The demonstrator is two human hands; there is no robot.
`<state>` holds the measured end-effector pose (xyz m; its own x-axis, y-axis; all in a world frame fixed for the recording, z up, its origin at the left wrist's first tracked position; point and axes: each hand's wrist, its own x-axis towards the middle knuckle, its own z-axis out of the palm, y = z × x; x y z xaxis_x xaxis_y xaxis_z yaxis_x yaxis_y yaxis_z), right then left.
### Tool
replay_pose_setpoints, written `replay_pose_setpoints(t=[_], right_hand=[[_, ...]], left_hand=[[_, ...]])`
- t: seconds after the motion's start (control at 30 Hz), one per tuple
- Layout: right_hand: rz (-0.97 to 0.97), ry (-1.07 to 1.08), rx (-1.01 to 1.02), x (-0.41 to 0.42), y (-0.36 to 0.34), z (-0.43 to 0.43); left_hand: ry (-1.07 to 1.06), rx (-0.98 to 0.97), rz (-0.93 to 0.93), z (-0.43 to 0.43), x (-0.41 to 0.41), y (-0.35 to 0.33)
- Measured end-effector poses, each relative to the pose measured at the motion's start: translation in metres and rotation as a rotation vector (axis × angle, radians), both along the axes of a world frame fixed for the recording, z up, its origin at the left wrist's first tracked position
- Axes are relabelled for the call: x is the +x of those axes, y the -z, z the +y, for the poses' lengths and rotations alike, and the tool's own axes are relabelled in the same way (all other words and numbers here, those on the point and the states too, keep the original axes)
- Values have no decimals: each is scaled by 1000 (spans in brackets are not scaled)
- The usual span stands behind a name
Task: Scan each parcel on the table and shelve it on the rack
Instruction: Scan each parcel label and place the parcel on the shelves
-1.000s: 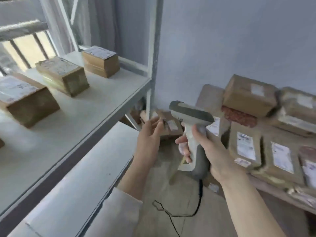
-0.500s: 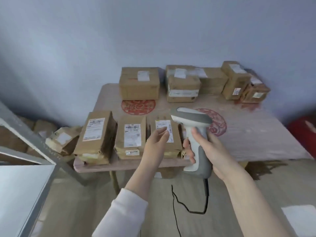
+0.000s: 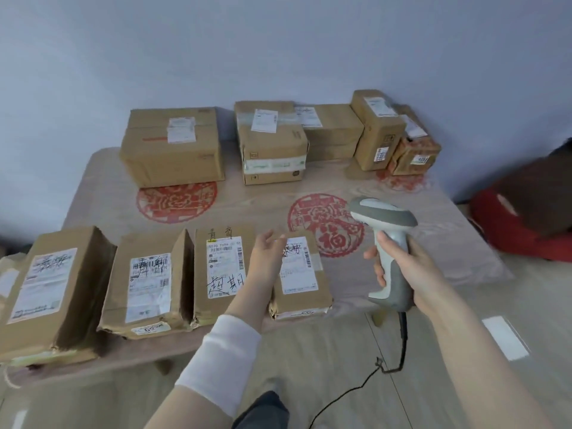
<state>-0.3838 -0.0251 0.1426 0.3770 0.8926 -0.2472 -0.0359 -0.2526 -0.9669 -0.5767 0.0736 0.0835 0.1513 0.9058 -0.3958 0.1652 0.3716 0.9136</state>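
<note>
- Pick step: my left hand [image 3: 266, 253], fingers relaxed, hovered over centre-frame parcel [image 3: 301, 292].
- Right hand [image 3: 414, 269] gripped scanner [image 3: 382, 212].
- Next: grab parcel, aim scanner at label.

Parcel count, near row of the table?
4, side by side along the near edge: far-left parcel, second parcel, third parcel, fourth parcel. The left hand overlaps the last two; none seems hidden.

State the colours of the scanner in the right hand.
The scanner is off-white with darker grey on its head and grip, best seen in the head view.
</note>
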Motion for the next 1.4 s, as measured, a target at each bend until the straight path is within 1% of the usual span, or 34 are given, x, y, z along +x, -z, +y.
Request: replay_pose_setpoints(t=[0.17,0.3,0.37,0.53,0.63,0.73,0.8,0.93,1.03,1.1,1.2,1.4], right_hand=[[42,-1,-113,8,44,26],[89,38,-207,10,82,38],[99,58,-244,11,99,41],[83,43,-290,21,131,50],[120,11,-296,29,145,55],[137,-42,-299,37,158,56],[133,-104,-308,43,164,55],[125,-157,-328,60,167,51],[134,-170,-315,76,161,47],[143,-170,-258,85,151,46],[106,-162,-159,95,126,52],[4,-177,26,107,48,70]], left_hand=[[-65,-123,55,8,11,43],[-51,-131,158,2,23,68],[-69,-161,179,-2,27,76],[-140,-272,221,-7,32,94],[-214,-320,236,-10,37,100],[-295,-387,201,-15,46,108],[-357,-396,162,-20,56,112],[-488,-411,15,-36,80,116],[-488,-373,-83,-48,94,112],[-446,-325,-167,-53,97,104],[-356,-254,-270,-51,98,82],[-260,10,-298,-31,98,23]])
